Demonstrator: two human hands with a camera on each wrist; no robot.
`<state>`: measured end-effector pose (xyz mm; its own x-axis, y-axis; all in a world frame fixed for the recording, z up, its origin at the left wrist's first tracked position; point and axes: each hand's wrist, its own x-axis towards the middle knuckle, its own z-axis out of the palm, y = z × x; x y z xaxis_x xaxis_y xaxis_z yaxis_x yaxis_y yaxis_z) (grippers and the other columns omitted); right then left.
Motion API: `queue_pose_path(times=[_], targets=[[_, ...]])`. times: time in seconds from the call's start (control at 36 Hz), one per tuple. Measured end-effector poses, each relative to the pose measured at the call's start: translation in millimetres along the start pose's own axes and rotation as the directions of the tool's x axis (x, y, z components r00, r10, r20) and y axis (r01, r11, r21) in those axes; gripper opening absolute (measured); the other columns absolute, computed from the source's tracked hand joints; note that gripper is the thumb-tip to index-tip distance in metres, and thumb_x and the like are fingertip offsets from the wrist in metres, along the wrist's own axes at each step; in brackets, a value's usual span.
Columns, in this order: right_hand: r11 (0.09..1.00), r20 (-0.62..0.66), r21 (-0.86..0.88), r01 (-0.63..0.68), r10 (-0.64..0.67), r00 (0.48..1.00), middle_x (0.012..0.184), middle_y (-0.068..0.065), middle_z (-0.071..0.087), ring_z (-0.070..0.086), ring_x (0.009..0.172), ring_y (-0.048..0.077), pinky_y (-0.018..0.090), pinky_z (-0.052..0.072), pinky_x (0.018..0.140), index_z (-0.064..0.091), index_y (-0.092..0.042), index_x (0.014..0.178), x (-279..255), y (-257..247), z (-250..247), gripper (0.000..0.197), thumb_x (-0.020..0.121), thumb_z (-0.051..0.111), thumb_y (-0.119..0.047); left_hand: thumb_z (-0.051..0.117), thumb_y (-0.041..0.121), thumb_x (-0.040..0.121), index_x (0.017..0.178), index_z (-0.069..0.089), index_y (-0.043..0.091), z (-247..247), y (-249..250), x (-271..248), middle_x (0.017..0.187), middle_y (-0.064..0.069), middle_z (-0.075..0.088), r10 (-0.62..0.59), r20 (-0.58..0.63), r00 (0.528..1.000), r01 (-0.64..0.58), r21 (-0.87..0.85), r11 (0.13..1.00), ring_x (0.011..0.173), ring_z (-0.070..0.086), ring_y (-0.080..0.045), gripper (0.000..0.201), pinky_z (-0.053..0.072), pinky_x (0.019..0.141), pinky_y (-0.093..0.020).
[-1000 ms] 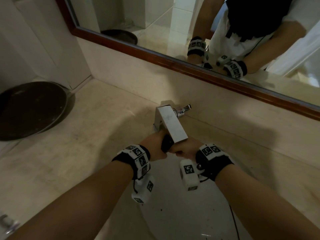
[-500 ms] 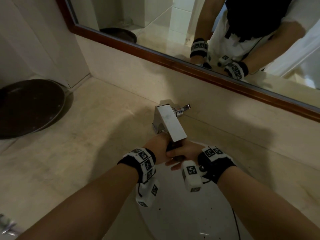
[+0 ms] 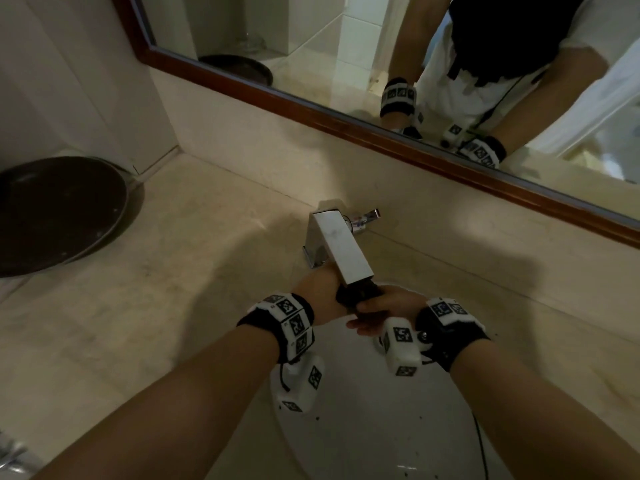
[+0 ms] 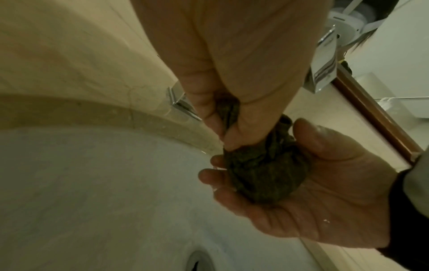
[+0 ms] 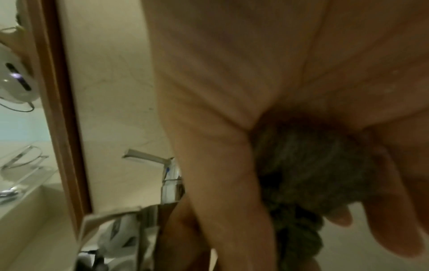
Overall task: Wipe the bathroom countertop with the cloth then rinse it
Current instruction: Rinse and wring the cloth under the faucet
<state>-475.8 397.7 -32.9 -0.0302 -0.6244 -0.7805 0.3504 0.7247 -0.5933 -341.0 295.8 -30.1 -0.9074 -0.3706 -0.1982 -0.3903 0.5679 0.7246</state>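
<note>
A dark cloth [image 3: 356,294], wrung into a ball, is held under the tip of the square chrome faucet [image 3: 341,245], above the white sink [image 3: 363,427]. My left hand [image 3: 323,296] grips the cloth's twisted upper end [image 4: 228,113] between curled fingers. My right hand [image 3: 384,308] cups the balled lower part [image 4: 262,176] from below, with its thumb [image 4: 308,135] pressed against the cloth and its fingers loosely curved. In the right wrist view the cloth [image 5: 308,165] fills that palm. Small droplets sit on the right palm. I cannot tell whether water is running.
The beige stone countertop [image 3: 166,278] stretches to the left, where a dark round tray [image 3: 55,213] lies by the wall. A wood-framed mirror [image 3: 346,126] runs along the back. The faucet lever [image 3: 367,216] points right. The sink's drain [image 4: 197,262] lies below the hands.
My right hand has loosened from a tight grip into a cup under the cloth, with fingers now reaching out below it. Both hands have stayed under the spout.
</note>
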Motion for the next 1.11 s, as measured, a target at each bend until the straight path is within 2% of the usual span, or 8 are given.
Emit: queue_pose_path(times=[0.19,0.33,0.53,0.69,0.81,0.89,1.03,1.11], targets=[[0.97,-0.166,-0.221,0.097,-0.136,0.977,0.079,0.01,0.066,0.064,0.057,0.012,0.021,0.051,0.05,0.062,-0.005,0.098,2,-3,9,0.016,0.083,0.068,-0.003,0.066,0.009,0.081,0.124,0.056,0.011,0,-10,1,0.122,-0.01,0.061,-0.081,-0.032,0.996,0.081,-0.007,0.997,0.113,0.057,-0.027,0.044,0.045,0.09,-0.029],[0.931,-0.201,-0.351,0.101,-0.18,0.963,0.087,0.009,0.068,0.062,0.073,0.02,0.034,0.053,0.073,0.065,-0.016,0.095,14,-8,21,0.022,0.077,0.077,-0.015,0.071,0.013,0.078,0.132,0.048,0.017,-3,-22,0,0.128,-0.008,0.058,-0.154,-0.046,0.987,0.156,0.043,0.987,0.116,0.056,-0.027,0.059,0.047,0.095,-0.035],[0.89,-0.145,-0.444,0.105,-0.187,0.972,0.101,0.01,0.064,0.061,0.081,0.019,0.034,0.054,0.08,0.059,-0.005,0.116,24,-15,50,0.044,0.077,0.077,-0.012,0.08,0.009,0.065,0.142,0.03,0.017,-3,-38,-9,0.131,-0.01,0.053,-0.201,0.009,0.98,0.201,0.026,0.979,0.116,0.055,-0.031,0.093,0.052,0.09,-0.043],[0.94,-0.041,-0.335,0.057,-0.075,0.996,0.085,0.008,0.063,0.061,0.068,0.015,0.026,0.053,0.064,0.062,-0.006,0.094,17,-12,47,0.012,0.084,0.066,0.0,0.067,0.015,0.079,0.133,0.049,0.018,-4,-32,-11,0.124,-0.006,0.06,-0.05,0.02,0.999,0.048,0.125,0.991,0.113,0.058,-0.027,0.057,0.049,0.092,-0.036],[0.981,0.09,-0.192,-0.021,0.039,0.995,0.12,0.026,0.057,0.065,0.075,0.03,0.034,0.059,0.058,0.055,-0.005,0.115,10,-11,40,0.026,0.09,0.058,-0.002,0.062,0.022,0.085,0.127,0.054,0.019,-2,-23,-9,0.124,-0.007,0.06,0.113,0.04,0.993,-0.119,0.175,0.977,0.115,0.056,-0.026,0.043,0.046,0.098,-0.037],[0.967,0.082,-0.25,-0.041,0.063,0.995,0.099,0.017,0.064,0.068,0.063,0.02,0.03,0.059,0.057,0.057,-0.007,0.101,9,-11,36,0.009,0.093,0.055,-0.009,0.061,0.025,0.086,0.121,0.055,0.019,3,-20,-6,0.12,-0.006,0.059,0.112,0.066,0.992,-0.122,0.18,0.976,0.11,0.056,-0.026,0.036,0.047,0.097,-0.04],[0.856,-0.007,-0.515,-0.055,0.059,0.998,0.06,-0.002,0.066,0.061,0.051,0.007,0.022,0.05,0.057,0.061,-0.011,0.076,8,-13,33,0.014,0.087,0.065,-0.017,0.058,0.035,0.087,0.112,0.059,0.015,4,-17,0,0.11,-0.009,0.06,0.048,0.177,0.983,-0.107,0.342,0.934,0.1,0.058,-0.028,0.032,0.05,0.091,-0.039],[0.637,-0.108,-0.762,-0.113,0.048,0.993,0.075,0.0,0.062,0.058,0.068,0.015,0.03,0.049,0.069,0.061,-0.02,0.073,12,-20,32,0.018,0.077,0.075,-0.031,0.054,0.035,0.092,0.116,0.062,0.014,4,-16,7,0.114,-0.01,0.063,-0.003,0.247,0.969,-0.119,0.476,0.872,0.105,0.058,-0.028,0.033,0.047,0.095,-0.036]])
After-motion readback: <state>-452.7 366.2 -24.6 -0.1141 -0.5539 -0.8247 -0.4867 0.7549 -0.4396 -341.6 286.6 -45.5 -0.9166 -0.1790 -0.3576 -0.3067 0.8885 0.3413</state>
